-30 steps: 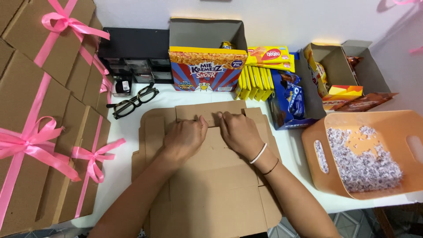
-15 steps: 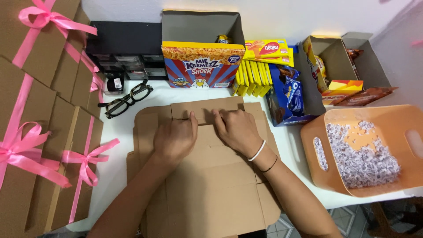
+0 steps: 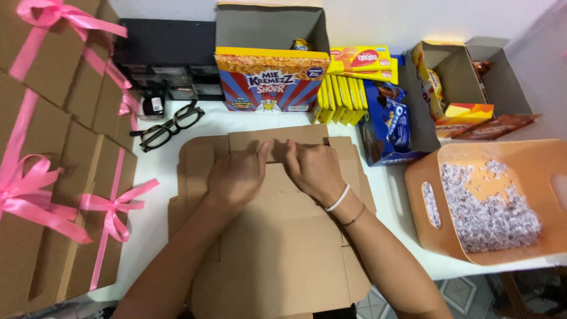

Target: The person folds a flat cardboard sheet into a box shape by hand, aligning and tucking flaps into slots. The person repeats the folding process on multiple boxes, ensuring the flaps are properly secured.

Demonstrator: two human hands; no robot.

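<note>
Shifting slightly since a second ago: both hands creeping a touch toward the far edge of the flat cardboard blank, thumbs closing in on the small top flap. Left hand pressing palm-down, fingers curled loosely, thumb up against the flap's fold line, gripping nothing outright. Right hand likewise spread flat on the board, fingertips pinching at the flap edge, white band on the wrist. Looking like a crease being worked, flap not yet raised. Blank lying unfolded mid-worktop, near end overhanging the near edge toward the body.

Crowding on all sides: black glasses just beside the blank's far-left corner, ribbon-tied brown boxes stacked along the left edge, noodle carton and yellow snack packs lining the far edge, orange bin of paper shreds near the right edge. Leaving only narrow white worktop strips free around the blank.
</note>
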